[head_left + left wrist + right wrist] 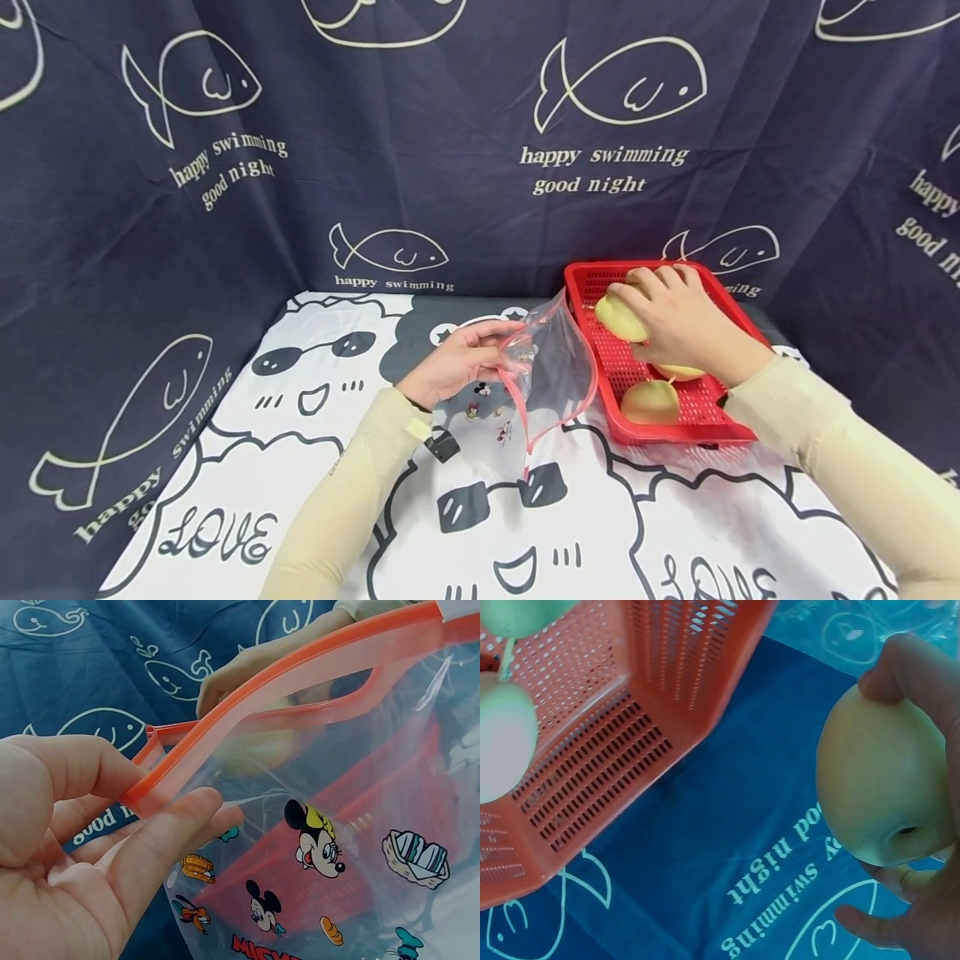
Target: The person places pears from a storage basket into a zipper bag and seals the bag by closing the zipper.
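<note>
My left hand [461,362] pinches the pink-edged rim of a clear zip bag [555,383] printed with cartoon figures. The bag's mouth gapes toward the right; in the left wrist view the thumb and fingers hold one corner of the orange-looking rim [247,694]. Gripped in my right hand [678,312] is a yellow-green pear [621,319], raised over the left part of a red plastic basket [617,367]. The right wrist view shows the pear [885,780] between thumb and fingers, apart from the basket.
Inside the basket lie a pear [651,404] at the front and another pear [678,372] partly hidden beneath my right hand. A white cloth with cartoon sheep [315,500] covers the table. Dark blue fish-print curtains [450,150] stand behind and at both sides.
</note>
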### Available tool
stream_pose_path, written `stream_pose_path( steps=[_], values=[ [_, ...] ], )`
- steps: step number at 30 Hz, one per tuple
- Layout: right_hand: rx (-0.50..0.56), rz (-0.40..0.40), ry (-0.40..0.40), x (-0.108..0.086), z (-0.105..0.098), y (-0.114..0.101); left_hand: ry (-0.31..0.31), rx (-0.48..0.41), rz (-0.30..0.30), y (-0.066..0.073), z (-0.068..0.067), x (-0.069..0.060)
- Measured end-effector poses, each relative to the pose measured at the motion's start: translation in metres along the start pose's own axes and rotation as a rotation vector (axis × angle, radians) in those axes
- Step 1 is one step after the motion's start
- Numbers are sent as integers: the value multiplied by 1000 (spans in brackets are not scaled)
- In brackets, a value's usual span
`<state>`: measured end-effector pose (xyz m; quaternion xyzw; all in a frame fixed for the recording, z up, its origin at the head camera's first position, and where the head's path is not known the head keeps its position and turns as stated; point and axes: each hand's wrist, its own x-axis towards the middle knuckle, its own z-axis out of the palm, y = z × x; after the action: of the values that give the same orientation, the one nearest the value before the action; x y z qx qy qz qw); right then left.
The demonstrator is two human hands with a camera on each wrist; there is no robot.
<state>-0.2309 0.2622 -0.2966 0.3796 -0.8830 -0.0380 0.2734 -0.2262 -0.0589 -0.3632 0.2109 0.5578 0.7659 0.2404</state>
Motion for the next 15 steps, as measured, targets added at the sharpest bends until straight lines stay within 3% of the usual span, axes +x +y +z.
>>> stream_pose_path(
  steps=[15],
  values=[
    [30,-48,70,1,-21,-16,18,-4,4,-1,2,2]
  ],
)
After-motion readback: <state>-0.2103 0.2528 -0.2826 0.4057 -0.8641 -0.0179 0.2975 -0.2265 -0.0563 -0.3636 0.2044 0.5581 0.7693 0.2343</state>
